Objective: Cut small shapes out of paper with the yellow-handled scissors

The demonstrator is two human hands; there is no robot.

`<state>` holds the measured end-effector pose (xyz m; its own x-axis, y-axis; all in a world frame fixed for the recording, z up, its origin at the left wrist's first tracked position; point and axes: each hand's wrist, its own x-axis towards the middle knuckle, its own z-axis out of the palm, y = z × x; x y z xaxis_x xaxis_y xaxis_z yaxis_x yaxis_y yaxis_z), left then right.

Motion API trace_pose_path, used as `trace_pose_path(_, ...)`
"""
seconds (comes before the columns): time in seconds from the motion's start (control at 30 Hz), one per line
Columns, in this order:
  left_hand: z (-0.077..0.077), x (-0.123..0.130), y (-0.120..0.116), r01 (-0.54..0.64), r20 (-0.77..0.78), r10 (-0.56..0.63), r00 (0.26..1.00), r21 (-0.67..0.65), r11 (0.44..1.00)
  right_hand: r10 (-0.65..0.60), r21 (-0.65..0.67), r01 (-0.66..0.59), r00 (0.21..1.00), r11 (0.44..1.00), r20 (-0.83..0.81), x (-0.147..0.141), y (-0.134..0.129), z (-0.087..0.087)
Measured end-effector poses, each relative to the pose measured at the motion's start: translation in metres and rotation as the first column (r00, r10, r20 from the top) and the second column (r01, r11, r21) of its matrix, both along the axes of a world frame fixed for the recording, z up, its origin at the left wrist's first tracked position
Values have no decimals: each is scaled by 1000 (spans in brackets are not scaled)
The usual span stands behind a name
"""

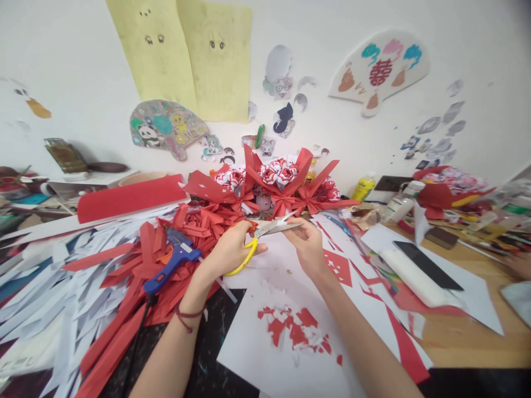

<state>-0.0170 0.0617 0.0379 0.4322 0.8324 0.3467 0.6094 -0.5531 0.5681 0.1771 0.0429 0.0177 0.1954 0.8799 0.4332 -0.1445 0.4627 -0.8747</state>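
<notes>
My left hand is closed around the yellow handles of a pair of scissors, whose blades point right and stand apart. At the blades' far end, the fingertips of my right hand are pinched together. Whatever lies between them is too small to make out. Below both hands, red and white paper scraps are scattered over a white sheet. A red sheet with cut-out holes lies beside my right forearm.
A blue glue gun rests on a heap of folded red paper strips to the left, beside many white strips. Red-wrapped paper flowers stand along the wall. A black phone lies at the right. Another person's hand shows at the right edge.
</notes>
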Motion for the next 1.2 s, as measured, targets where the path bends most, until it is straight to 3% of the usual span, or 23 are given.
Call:
trace_pose_path(0.57, -2, 11, -3, -6, 69, 7, 998, -14, 1000, -65, -6, 64, 992, 998, -105, -13, -7, 4)
trace_pose_path(0.83, -13, 29, -8, -93, 68, 94, 993, -10, 996, -50, -8, 50, 952, 999, -303, -20, -7, 1)
trace_pose_path(1.2, -16, 46, -22, -208, -54, 209, 976, 21, 978, -62, -28, 55, 925, 998, -374, -23, -7, 2)
